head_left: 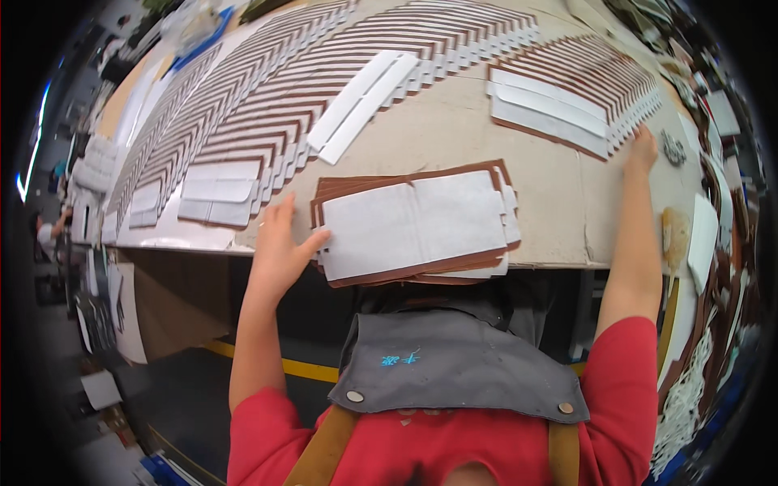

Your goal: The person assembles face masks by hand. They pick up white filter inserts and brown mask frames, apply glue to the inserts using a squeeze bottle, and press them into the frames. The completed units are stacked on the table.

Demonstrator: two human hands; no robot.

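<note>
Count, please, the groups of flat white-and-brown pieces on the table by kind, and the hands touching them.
Fanned rows of overlapping pieces: 4
Squared stack at the near table edge: 1
Hands on the pieces: 2, left hand and right hand
Total: 7

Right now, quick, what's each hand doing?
Left hand: open, flat against the stack of brown-and-white pieces, gripping nothing.
Right hand: fingers on the fanned row, holding nothing visible.
</note>
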